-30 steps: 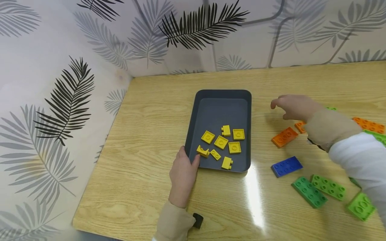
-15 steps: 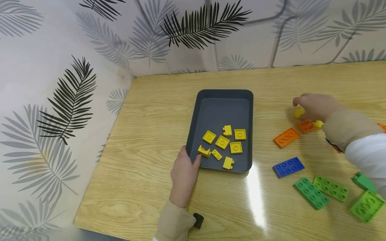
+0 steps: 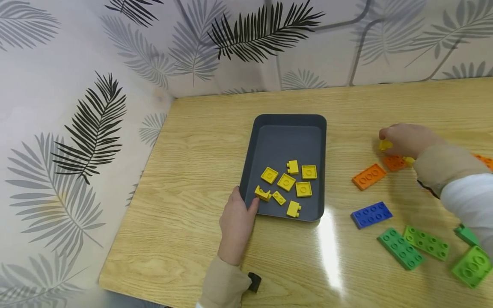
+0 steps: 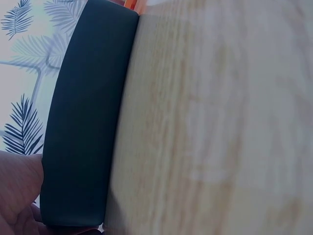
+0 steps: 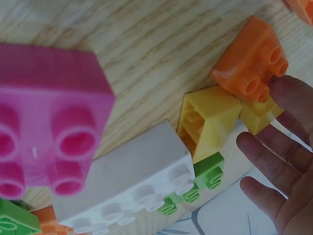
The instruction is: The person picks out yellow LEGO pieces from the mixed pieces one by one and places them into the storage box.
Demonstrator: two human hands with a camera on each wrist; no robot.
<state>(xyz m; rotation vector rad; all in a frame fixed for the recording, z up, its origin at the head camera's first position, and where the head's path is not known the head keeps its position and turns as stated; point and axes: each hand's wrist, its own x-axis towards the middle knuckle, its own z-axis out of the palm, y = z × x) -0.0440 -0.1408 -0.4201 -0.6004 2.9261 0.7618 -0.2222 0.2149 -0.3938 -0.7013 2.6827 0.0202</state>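
Observation:
My left hand [image 3: 236,222] grips the dark grey tray [image 3: 285,137] at its near left corner. In the left wrist view, the tray's outer wall [image 4: 88,117] shows, with the hand [image 4: 19,191] at its lower end. Several yellow bricks [image 3: 286,182] lie loose inside the tray. Off to the tray's right, my right hand [image 3: 408,139] pinches a small yellow brick [image 3: 385,144] low over the table. In the right wrist view, this yellow brick [image 5: 257,115] is partly hidden by an orange brick [image 5: 252,63] and the fingers. Another yellow brick [image 5: 210,117] stands beside it.
An orange brick [image 3: 369,176], a blue brick [image 3: 371,214] and several green bricks [image 3: 401,249] lie right of the tray. The right wrist view also holds a pink brick [image 5: 54,117] and a white brick [image 5: 127,181]. A patterned wall [image 3: 231,72] borders the table's back.
My right hand has moved right, from beside the tray to the small yellow brick, and its fingers have come down on it. The left hand keeps its place on the tray.

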